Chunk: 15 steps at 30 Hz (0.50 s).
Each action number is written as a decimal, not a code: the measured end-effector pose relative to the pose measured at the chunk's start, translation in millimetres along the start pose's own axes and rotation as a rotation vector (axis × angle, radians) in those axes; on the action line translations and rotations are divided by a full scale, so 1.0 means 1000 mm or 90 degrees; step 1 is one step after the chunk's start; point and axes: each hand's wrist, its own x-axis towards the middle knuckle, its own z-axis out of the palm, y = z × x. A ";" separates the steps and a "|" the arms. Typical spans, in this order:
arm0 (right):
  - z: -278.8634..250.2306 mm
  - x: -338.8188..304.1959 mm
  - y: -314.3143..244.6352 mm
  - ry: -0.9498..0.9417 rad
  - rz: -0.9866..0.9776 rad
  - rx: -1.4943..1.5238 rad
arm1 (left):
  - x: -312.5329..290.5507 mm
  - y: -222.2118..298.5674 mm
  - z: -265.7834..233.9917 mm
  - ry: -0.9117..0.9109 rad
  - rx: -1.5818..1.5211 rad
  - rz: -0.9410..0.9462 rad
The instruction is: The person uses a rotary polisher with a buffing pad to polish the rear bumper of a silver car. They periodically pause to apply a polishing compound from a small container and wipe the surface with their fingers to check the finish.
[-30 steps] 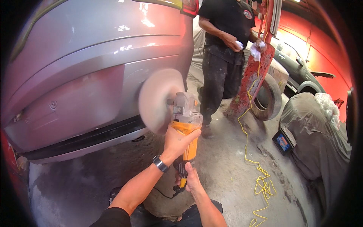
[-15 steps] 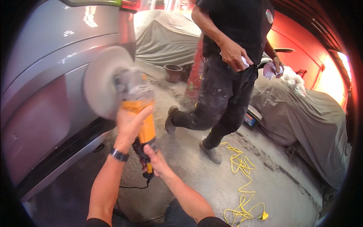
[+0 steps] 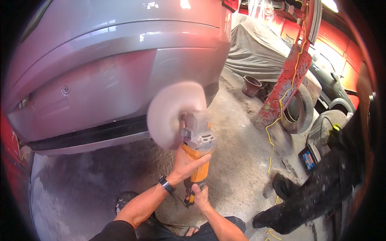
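Both my hands grip a yellow and grey polisher (image 3: 200, 138). My left hand (image 3: 185, 164), with a dark watch at the wrist, is wrapped round its body just behind the head. Further back, my right hand (image 3: 200, 196) closes round the rear handle. The round whitish polishing pad (image 3: 171, 110) is blurred, as if spinning. It overlaps the lower corner of the silver-grey car bumper (image 3: 108, 86) in view; whether it touches the paint I cannot tell. A dark cord runs from the handle end toward my legs.
At the right edge another person's dark-trousered leg (image 3: 313, 188) stands close. A yellow cable (image 3: 270, 140) trails past a red pillar (image 3: 285, 86) to the floor. Beyond are a tyre (image 3: 298, 110), a pot (image 3: 251, 86), a covered car (image 3: 257, 48) and a boxy battery-like case (image 3: 309, 159).
My view has swung left, showing more of the bumper. The polisher has shifted lower on the car, toward its bottom corner. The other person has moved to the right edge.
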 end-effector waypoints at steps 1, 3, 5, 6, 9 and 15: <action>0.000 0.002 -0.008 0.005 -0.027 -0.020 | 0.000 0.006 0.002 0.011 0.020 0.012; 0.007 0.007 -0.031 0.007 -0.079 -0.035 | 0.014 0.023 0.003 -0.002 -0.023 0.046; 0.014 0.014 -0.055 0.017 -0.127 -0.056 | 0.028 0.041 0.000 -0.017 -0.062 0.071; 0.017 0.015 -0.065 0.010 -0.136 -0.064 | 0.034 0.048 -0.002 -0.025 -0.084 0.083; 0.029 0.016 -0.071 -0.010 -0.139 -0.053 | 0.033 0.057 -0.011 -0.049 -0.102 0.062; 0.018 -0.010 -0.015 -0.015 -0.040 -0.022 | -0.013 0.022 -0.016 -0.010 -0.036 0.004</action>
